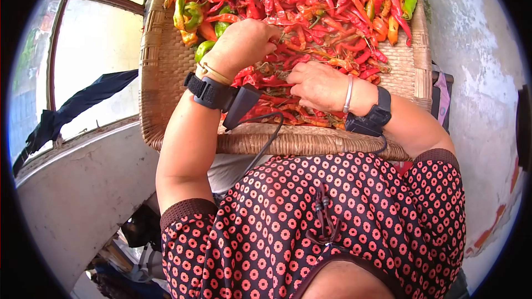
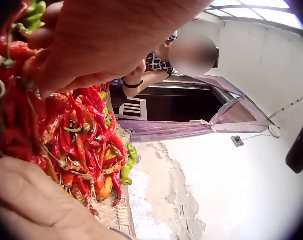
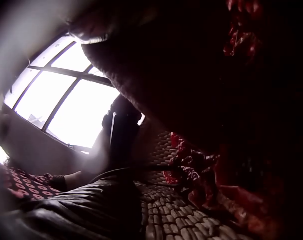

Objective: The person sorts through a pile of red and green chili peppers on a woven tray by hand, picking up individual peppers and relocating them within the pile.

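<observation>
Red peppers (image 1: 310, 11), wrinkled and glossy, lie heaped in a woven basket (image 1: 399, 72). Over the heap's left part, the left hand (image 1: 241, 47) bends its fingers downward; in the left wrist view its fingers (image 2: 41, 37) and thumb pinch a red pepper (image 2: 29, 65). Close by on the right, the right hand (image 1: 321, 86) rests low on the peppers near the basket's front edge, its fingertips partly hidden. The right wrist view is too dark to show what those fingers touch. Green peppers (image 1: 191, 14) lie at the heap's left edge.
A thick woven rim (image 1: 310, 139) runs along the person's front. Windows (image 1: 94, 39) stand left, a pale wall (image 1: 471, 77) right. A black cable (image 1: 271, 138) hangs from the left wrist device. Another person (image 2: 159, 60) appears in the left wrist view.
</observation>
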The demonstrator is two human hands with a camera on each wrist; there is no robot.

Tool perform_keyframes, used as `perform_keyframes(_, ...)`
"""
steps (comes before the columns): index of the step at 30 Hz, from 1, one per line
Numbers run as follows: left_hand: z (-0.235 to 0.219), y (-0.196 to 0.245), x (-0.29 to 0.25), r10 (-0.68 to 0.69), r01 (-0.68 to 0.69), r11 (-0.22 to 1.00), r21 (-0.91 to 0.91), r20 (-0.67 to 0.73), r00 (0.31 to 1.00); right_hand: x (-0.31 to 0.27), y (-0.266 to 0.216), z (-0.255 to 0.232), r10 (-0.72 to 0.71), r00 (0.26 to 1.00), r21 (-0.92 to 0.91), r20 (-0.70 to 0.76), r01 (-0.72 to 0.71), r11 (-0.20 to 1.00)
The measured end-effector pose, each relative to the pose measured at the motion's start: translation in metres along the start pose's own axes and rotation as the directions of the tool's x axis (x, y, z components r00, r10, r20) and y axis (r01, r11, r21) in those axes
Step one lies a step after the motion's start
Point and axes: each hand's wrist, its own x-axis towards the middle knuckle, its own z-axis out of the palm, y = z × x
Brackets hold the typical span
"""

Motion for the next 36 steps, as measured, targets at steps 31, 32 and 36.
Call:
perform_keyframes(31,0.004,0.033,0.007,0.138,-0.146,0.939,-0.311,-0.048,0.989,-0.019,0.033,-0.073,0.469,0.880,0.994,-0.077,0.029,0.109)
perform_keyframes(32,0.006,0.035,0.007,0.165,-0.171,0.947,-0.271,-0.047,0.985,-0.020,0.030,-0.078,0.493,0.867,0.989,-0.077,0.005,0.146)
perform_keyframes(36,0.005,0.031,0.007,0.131,-0.135,0.977,-0.167,-0.036,0.991,-0.027,0.045,-0.084,0.622,0.616,0.725,-0.484,-0.116,0.679)
